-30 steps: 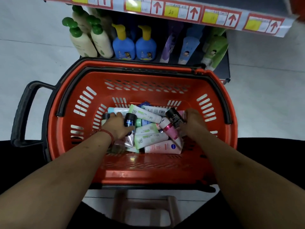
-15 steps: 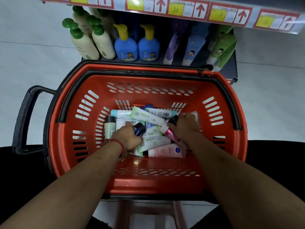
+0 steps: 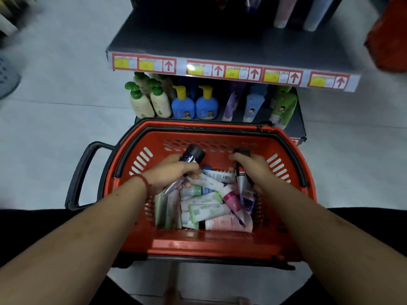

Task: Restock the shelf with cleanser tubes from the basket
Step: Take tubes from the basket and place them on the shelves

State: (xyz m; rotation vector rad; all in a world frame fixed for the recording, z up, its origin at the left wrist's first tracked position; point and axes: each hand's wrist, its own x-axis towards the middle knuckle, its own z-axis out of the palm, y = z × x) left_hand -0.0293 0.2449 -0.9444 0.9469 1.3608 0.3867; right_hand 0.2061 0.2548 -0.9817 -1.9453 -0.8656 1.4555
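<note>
An orange basket [image 3: 286,227] in front of me holds several cleanser tubes [image 3: 207,211] lying in a heap. My left hand [image 3: 169,175] grips a silver tube with a black cap [image 3: 192,153], lifted above the heap, cap pointing away. My right hand [image 3: 255,170] grips a grey tube with a dark cap [image 3: 241,177], also raised over the basket. Beyond the basket stands the grey shelf [image 3: 220,47] with red and yellow price labels along its edge.
The lower shelf carries green-capped pump bottles [image 3: 141,102], blue pump bottles [image 3: 193,104] and upright tubes [image 3: 253,106]. Two tall tubes [image 3: 284,12] stand on the upper shelf at the back right. The basket's black handle [image 3: 81,172] sticks out left. Pale floor lies on both sides.
Both hands have closed on a tube each and lifted them out of the heap. My view has tilted up, showing the upper shelf surface.
</note>
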